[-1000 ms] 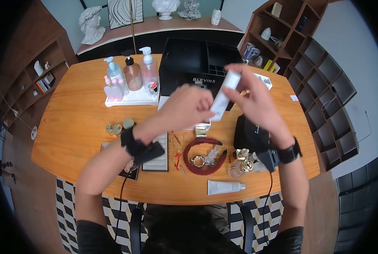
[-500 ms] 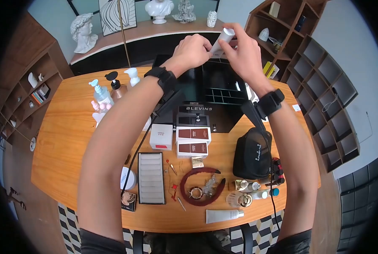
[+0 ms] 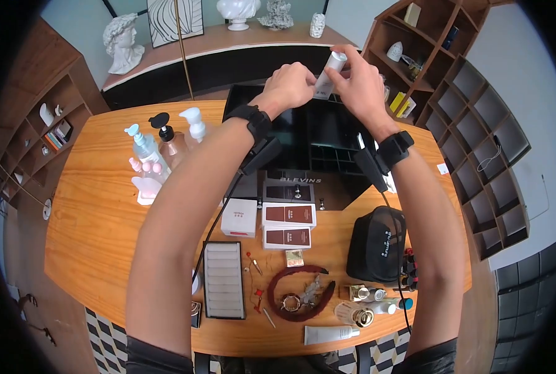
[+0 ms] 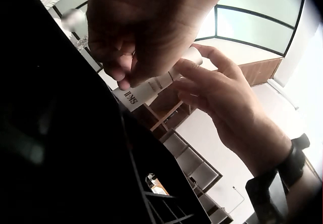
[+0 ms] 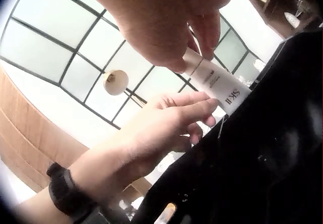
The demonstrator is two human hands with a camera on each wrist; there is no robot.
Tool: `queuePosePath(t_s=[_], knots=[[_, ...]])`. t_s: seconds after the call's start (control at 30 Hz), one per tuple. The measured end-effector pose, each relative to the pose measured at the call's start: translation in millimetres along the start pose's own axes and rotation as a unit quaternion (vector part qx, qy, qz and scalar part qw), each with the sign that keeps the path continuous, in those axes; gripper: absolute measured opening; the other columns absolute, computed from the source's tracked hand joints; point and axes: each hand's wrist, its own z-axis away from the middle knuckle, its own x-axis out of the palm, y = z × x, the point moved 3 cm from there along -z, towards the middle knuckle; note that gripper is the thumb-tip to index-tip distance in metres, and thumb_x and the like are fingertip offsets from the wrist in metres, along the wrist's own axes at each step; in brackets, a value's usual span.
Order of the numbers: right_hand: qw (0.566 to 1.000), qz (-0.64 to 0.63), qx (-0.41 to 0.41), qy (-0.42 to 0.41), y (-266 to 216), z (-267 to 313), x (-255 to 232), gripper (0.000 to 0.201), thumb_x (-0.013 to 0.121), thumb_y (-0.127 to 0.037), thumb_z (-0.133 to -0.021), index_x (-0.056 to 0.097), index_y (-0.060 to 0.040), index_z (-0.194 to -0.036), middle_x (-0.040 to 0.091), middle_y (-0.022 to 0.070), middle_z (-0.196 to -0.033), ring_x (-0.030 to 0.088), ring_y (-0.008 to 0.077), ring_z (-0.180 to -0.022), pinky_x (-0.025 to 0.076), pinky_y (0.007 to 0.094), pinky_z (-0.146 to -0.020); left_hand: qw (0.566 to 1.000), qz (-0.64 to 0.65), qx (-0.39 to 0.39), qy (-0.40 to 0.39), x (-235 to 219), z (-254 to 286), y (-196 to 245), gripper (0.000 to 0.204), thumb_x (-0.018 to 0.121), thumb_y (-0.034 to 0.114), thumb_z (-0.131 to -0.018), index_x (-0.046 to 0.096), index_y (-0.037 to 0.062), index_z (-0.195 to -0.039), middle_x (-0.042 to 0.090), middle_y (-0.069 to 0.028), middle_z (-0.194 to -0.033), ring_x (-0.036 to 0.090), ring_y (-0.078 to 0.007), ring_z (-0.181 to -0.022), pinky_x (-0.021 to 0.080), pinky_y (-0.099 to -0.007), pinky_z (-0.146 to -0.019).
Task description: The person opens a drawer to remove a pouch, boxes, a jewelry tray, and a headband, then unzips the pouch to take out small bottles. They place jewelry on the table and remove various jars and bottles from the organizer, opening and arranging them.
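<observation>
The right hand (image 3: pixel 360 88) holds a white bottle (image 3: pixel 325 83), the left hand (image 3: pixel 290 86) beside it.

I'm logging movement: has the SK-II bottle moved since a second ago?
Yes, farther forward: in the head view, the SK-II bottle went from near the black BLEVINS box's front to its far edge.

Far bust (image 3: pixel 237 11) cropped above; left forearm (image 3: pixel 175 212) covers part of the white pump bottle (image 3: pixel 195 123); fine print on held bottle (image 5: pixel 218 83) blurred
</observation>
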Motion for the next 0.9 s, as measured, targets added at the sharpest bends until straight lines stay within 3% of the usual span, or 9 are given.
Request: queuePosePath(t_s=[0.2,0.27,0.33,0.37,0.5,0.57,0.6,0.77,0.9], knots=[[0.993,0.012,0.037,-0.113,31,2,37,0.045,0.074,-0.031,-0.096,0.066,-0.0186,-0.138,0.079,0.0206,-0.105,0.074,0.0434,-0.107,0.057,0.0518,-0.096,1.0,0.006,0.012,0.003,5,5,-4,0.032,0.072,0.021,-0.089,0.083,0.0128,-0.117,0.081,-0.012,-0.093,0.078,-0.0288,-0.092,0.059,-0.0403,-0.089],[0.991,-0.002,0.052,-0.125,31,6,38,0.046,0.073,-0.032,-0.096,0.065,-0.018,-0.139,0.077,0.021,-0.111,0.072,0.0437,-0.111,0.056,0.0517,-0.098,0.999,0.009,-0.004,-0.045,6,4,-5,0.029,0.073,0.024,-0.091,0.084,0.0211,-0.118,0.078,-0.0171,-0.119,0.073,-0.0379,-0.116,0.058,-0.0485,-0.103],[0.988,-0.015,0.064,-0.136,30,10,38,0.047,0.073,-0.032,-0.097,0.065,-0.0173,-0.14,0.076,0.0214,-0.118,0.07,0.0439,-0.116,0.055,0.0515,-0.101,1.0,0.019,0.007,-0.022,5,8,-5,0.031,0.073,0.021,-0.089,0.083,0.0153,-0.118,0.079,-0.0167,-0.106,0.075,-0.0345,-0.104,0.058,-0.0444,-0.095],[0.992,-0.001,0.046,-0.12,27,12,37,0.048,0.072,-0.032,-0.097,0.064,-0.0161,-0.141,0.075,0.0203,-0.121,0.069,0.0437,-0.119,0.055,0.0517,-0.101,0.999,0.03,0.02,0.0,5,9,-4,0.033,0.073,0.019,-0.088,0.082,0.0095,-0.118,0.079,-0.0163,-0.093,0.078,-0.0311,-0.092,0.059,-0.0404,-0.088],[0.998,-0.018,-0.055,-0.008,-2,24,15,0.044,0.068,-0.027,-0.099,0.064,-0.0119,-0.14,0.072,0.0195,-0.122,0.066,0.0438,-0.119,0.054,0.0528,-0.1,0.996,0.047,0.042,0.059,-7,22,11,0.033,0.071,0.015,-0.087,0.081,0.0063,-0.117,0.078,-0.0177,-0.09,0.076,-0.0302,-0.083,0.059,-0.0399,-0.082],[0.994,-0.03,-0.107,0.009,-23,33,0,0.039,0.065,-0.022,-0.099,0.064,-0.0104,-0.137,0.072,0.0201,-0.118,0.067,0.044,-0.114,0.054,0.0535,-0.097,0.994,0.078,0.053,0.052,-23,37,29,0.026,0.069,0.018,-0.089,0.083,0.0092,-0.109,0.079,-0.0188,-0.096,0.076,-0.0406,-0.097,0.06,-0.0496,-0.089],[0.986,-0.042,-0.158,0.025,-35,40,-10,0.035,0.063,-0.018,-0.1,0.065,-0.0089,-0.134,0.072,0.0208,-0.113,0.067,0.0441,-0.109,0.054,0.0541,-0.094,0.992,0.059,0.093,0.059,-30,45,37,0.026,0.068,0.016,-0.086,0.081,0.0062,-0.105,0.077,-0.0203,-0.089,0.075,-0.0422,-0.09,0.06,-0.0501,-0.084],[0.973,-0.121,-0.197,0.016,-106,97,-80,0.023,0.059,-0.007,-0.099,0.064,-0.0015,-0.121,0.071,0.0216,-0.104,0.066,0.0441,-0.104,0.053,0.0529,-0.089,0.976,0.106,0.175,0.076,-80,147,89,0.021,0.063,0.005,-0.083,0.078,0.0011,-0.097,0.071,-0.0223,-0.079,0.069,-0.0378,-0.071,0.056,-0.042,-0.068],[0.957,-0.182,-0.189,-0.124,-156,187,-134,0.04,0.068,-0.008,-0.095,0.066,-0.0003,-0.134,0.071,0.0187,-0.12,0.072,0.0339,-0.094,0.058,0.0409,-0.082,0.959,0.031,0.274,0.059,-91,269,117,0.016,0.073,0.009,-0.08,0.076,0.0043,-0.094,0.072,-0.0138,-0.078,0.071,-0.033,-0.072,0.055,-0.0382,-0.066]])
